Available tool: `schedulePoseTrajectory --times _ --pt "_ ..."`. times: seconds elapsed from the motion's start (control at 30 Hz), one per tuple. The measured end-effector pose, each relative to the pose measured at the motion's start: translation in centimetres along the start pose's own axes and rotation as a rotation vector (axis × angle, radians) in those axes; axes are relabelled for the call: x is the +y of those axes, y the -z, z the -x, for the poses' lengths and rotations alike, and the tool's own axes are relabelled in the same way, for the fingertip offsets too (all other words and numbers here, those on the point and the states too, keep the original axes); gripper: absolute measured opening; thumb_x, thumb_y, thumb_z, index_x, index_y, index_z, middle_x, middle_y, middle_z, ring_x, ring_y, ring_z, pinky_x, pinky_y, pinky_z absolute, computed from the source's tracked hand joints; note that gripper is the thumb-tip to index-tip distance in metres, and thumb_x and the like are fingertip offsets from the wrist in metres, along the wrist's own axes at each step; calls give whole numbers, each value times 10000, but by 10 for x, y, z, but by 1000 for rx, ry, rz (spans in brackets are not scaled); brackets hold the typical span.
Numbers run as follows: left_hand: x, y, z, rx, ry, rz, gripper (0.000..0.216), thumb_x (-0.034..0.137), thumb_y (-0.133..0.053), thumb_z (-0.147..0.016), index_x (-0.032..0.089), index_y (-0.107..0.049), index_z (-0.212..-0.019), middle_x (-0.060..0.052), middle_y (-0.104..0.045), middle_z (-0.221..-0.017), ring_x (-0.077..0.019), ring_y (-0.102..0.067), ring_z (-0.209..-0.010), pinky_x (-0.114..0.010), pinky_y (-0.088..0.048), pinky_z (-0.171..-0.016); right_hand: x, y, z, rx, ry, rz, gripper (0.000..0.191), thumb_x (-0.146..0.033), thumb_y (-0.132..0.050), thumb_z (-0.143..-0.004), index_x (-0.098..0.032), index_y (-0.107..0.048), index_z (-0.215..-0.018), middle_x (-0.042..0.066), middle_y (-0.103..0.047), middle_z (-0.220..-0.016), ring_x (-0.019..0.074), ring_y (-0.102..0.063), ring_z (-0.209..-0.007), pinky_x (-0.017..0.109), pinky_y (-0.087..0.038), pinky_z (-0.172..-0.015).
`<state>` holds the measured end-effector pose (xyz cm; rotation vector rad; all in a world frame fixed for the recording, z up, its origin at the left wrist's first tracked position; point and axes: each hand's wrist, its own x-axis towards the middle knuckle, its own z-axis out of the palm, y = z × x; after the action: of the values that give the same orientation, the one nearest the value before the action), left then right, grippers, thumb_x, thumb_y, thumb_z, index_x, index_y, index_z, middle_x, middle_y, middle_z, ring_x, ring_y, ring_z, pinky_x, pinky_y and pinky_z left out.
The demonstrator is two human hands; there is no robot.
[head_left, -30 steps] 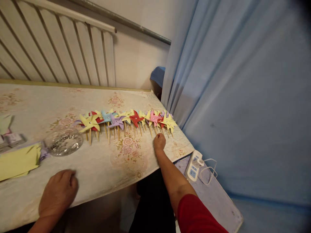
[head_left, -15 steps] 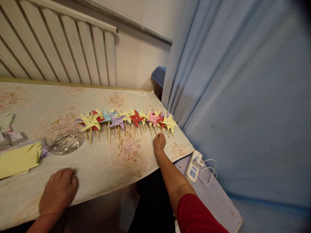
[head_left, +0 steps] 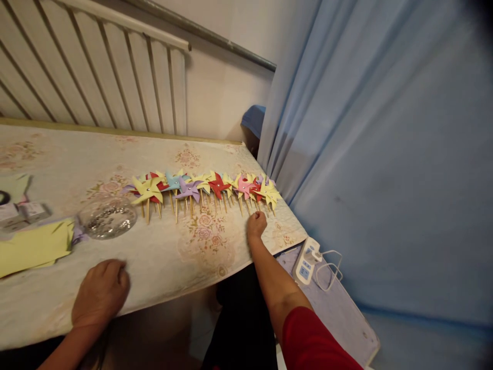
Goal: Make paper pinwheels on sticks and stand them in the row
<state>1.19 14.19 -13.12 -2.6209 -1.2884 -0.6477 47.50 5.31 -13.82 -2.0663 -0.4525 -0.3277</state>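
Paper pinwheels in yellow, red, blue, purple and pink stand on thin wooden sticks in a row along the table. A yellow pinwheel (head_left: pixel 148 189) is at the left end and another yellow pinwheel (head_left: pixel 269 194) at the right end. My right hand (head_left: pixel 257 225) is closed in a fist just in front of the right-end sticks; whatever it may hold is hidden. On the near left of the table rests my left hand (head_left: pixel 102 292), fingers curled in and their tips out of sight. Beyond it sits a clear round dish (head_left: pixel 110 220) of small shiny metal pieces.
Yellow paper sheets (head_left: pixel 38 247) lie at the left, with small boxes (head_left: pixel 26 213) behind them. A flowered cloth (head_left: pixel 154 267) covers the table. A blue curtain (head_left: pixel 365 180) hangs at the right, by a power strip (head_left: pixel 305 264) on a lower surface. A radiator (head_left: pixel 115 72) stands behind.
The whole view has shifted slightly, so the table's left items sit further right. Both hands keep nearly the same places and stay closed; the pinwheels stand as before.
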Motion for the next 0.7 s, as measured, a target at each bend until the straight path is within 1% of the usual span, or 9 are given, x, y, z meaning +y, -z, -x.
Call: schedulePoseTrajectory --times 0.07,0.17,0.2,0.33,0.53,0.63,0.7 --pt "2 3 -1 -29 29 -6 256 231 -404 -916 113 -620 -985 -159 -648 -1013 -288 -559 -954 -414 -437 -933 2 9 6 -6 -31 2 218 -156 -424 -794 -175 -638 -835 96 -691 -828 228 -599 -795 309 -421 -751" --pt "7 8 -1 -73 55 14 266 221 -408 -914 110 -642 -974 -157 -643 -1005 -285 -564 -948 -414 -441 -905 2 27 19 -60 -65 12 235 -152 -409 -775 -176 -642 -799 79 -693 -771 221 -602 -744 295 -418 -699" --pt "8 9 -1 -63 92 18 265 210 -406 -905 111 -645 -966 -156 -639 -987 -286 -565 -955 -412 -443 -895 2 33 23 -90 -70 17 237 -150 -410 -767 -176 -644 -786 74 -696 -755 217 -604 -731 287 -416 -683" --pt "15 12 0 -98 154 6 238 171 -405 -890 142 -638 -934 -143 -624 -978 -283 -556 -974 -400 -444 -880 -3 59 41 -258 -52 60 233 -131 -448 -724 -167 -675 -764 68 -708 -728 205 -616 -715 265 -414 -671" --pt "23 19 2 -143 215 10 188 150 -428 -893 167 -614 -911 -137 -609 -1007 -278 -546 -1007 -399 -436 -905 -19 86 73 -535 126 131 218 -158 -510 -761 -175 -726 -787 50 -710 -737 196 -617 -728 260 -408 -707" --pt "25 23 2 -154 215 21 180 144 -437 -895 161 -613 -929 -140 -604 -1029 -280 -542 -1018 -398 -434 -912 -27 93 93 -637 226 170 195 -189 -533 -800 -191 -726 -778 43 -705 -763 188 -608 -744 258 -397 -712" --pt "26 23 3 -152 232 32 186 138 -431 -901 161 -612 -938 -141 -602 -1030 -279 -544 -1012 -400 -435 -908 -31 96 105 -683 316 232 214 -212 -513 -844 -195 -725 -815 48 -709 -810 184 -608 -762 258 -393 -717"
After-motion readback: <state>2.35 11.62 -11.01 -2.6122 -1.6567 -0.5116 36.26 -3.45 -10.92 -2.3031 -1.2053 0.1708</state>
